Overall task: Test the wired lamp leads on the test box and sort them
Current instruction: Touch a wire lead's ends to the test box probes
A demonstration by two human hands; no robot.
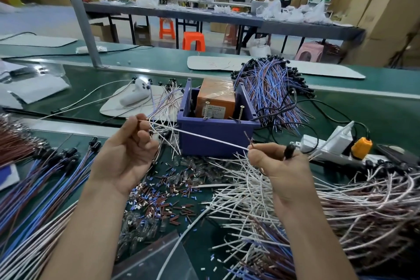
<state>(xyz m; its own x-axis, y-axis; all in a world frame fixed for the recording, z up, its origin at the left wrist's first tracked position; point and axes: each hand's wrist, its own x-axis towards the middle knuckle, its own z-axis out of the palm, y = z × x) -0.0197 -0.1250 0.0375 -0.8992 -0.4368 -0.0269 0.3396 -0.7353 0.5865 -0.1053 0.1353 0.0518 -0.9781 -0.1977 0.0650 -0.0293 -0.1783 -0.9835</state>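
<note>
Left hand (pixel 127 150) closed, palm up, fingers curled round a bunch of leads (pixel 155 128); their free ends fan out above and below the fist, toward the bin. Right hand (pixel 279 166) pinches a white lead (pixel 200 136) between thumb and forefinger. A black holder (pixel 289 151) sits in the same grip (cannot tell whether it belongs to this lead). The white lead runs straight from one hand to the other, passing in front of the purple bin (pixel 216 143); contact with the bin cannot be judged. Test box (pixel 216 100), orange and wrapped in clear film, stands inside the bin, with two screws (pixel 206 109) upright at its near edge. Behind and right of the bin: blue heap (pixel 272 88) of blue and brown leads. Under the right hand: white pile (pixel 245 202). Far left: blue leads (pixel 45 179) with black holders. Between the forearms: offcuts (pixel 163 195) scattered on the green bench (pixel 363 111). Power strip (pixel 325 143) right of the bin, orange plug (pixel 361 146) in it.
</note>
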